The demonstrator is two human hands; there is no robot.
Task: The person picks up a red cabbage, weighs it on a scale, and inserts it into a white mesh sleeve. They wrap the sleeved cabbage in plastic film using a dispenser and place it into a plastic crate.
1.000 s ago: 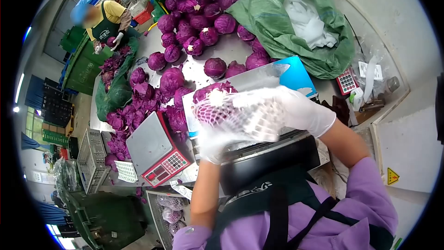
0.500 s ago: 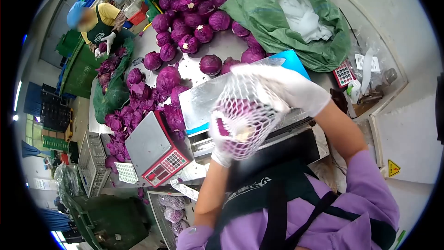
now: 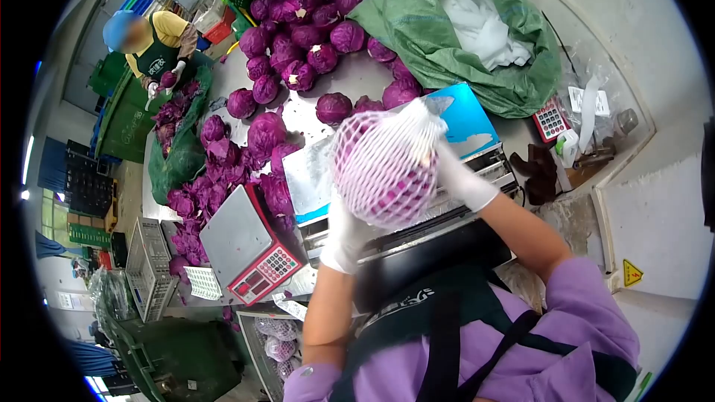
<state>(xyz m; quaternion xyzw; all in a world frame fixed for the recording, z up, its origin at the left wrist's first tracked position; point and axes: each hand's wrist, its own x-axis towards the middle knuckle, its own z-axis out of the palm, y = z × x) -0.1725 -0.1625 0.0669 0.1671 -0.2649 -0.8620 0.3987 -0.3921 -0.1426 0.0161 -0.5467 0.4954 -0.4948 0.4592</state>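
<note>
I see one round purple cabbage [image 3: 381, 182] inside a stretched white net [image 3: 423, 128], slightly toward three o'clock from my view's centre; the net's gathered end points to one o'clock.

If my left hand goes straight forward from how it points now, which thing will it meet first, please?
Most likely the netted cabbage: the left hand already seems to be against its lower left side. The fingers are partly hidden, so their exact direction and depth are unclear.

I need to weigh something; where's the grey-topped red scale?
Head view, left of centre: the red scale is between loose purple leaves and the left hand.
</note>
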